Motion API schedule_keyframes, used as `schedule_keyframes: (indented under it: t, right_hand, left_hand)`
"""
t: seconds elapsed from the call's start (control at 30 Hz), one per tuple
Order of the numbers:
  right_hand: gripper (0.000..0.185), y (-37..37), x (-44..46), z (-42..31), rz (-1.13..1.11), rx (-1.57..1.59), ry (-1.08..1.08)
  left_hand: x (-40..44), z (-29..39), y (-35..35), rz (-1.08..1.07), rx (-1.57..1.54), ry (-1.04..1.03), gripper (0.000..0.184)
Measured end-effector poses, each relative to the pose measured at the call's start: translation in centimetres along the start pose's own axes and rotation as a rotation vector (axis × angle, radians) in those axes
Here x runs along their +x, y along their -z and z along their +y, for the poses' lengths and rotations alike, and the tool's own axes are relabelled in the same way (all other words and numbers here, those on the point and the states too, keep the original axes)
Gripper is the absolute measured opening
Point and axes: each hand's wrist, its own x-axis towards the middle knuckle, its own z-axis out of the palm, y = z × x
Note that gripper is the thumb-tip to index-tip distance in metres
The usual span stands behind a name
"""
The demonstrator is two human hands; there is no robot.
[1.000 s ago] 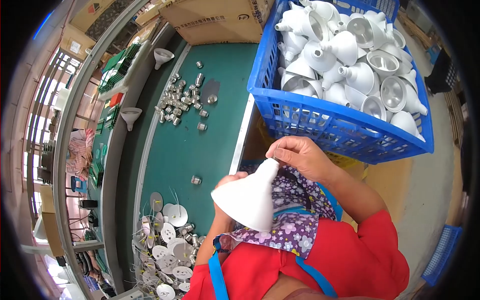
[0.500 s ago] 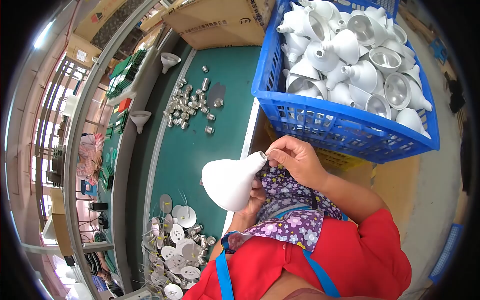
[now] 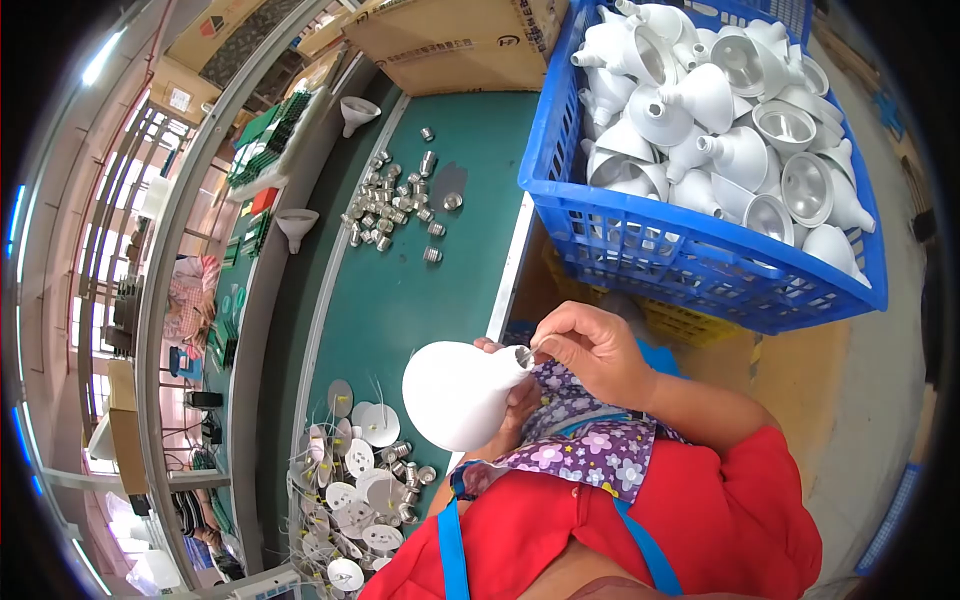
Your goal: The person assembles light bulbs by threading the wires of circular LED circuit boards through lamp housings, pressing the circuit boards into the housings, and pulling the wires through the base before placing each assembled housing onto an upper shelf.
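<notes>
Two-handed: cupping a white lamp shell in the curled, partly hidden left hand, pinching a thin wire at its neck with the right hand.

White flared lamp housing, held aloft, tilted, neck (open-ended) toward upper right.

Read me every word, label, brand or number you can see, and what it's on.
Cardboard box: logo, possibly starting "H"; Chinese characters and side print too blurred to quote.
Upper-left carton: red mark, unreadable.
White label beside it: too small.
Nothing else is legible.
</notes>
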Motion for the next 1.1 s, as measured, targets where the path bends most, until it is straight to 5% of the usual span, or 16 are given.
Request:
schedule_keyframes:
  t: [0.47,0.63,0.77,1.0,1.1]
  right_hand:
    - [0.006,0.1,-0.4,-0.2,-0.100,-0.136,0.037]
    - [0.006,-0.5,-0.5,0.2,-0.063,-0.064,0.135]
    - [0.004,-0.4,0.2,0.9,0.017,-0.098,0.245]
    - [0.017,1.1,3.5,0.8,-0.004,-0.749,1.033]
    - [0.020,1.0,4.1,0.2,-0.060,-0.888,1.095]
  left_hand:
    - [-0.2,-0.1,-0.3,-0.018,0.134,-0.099,0.045]
    - [0.8,-0.1,0.3,-0.177,-0.047,0.053,0.041]
    - [0.9,-1.6,-0.5,-0.029,-0.307,0.003,0.039]
    - [2.1,-2.9,-1.7,0.029,-0.662,0.045,0.033]
    - [2.2,-2.8,-2.5,0.053,-0.774,0.079,0.035]
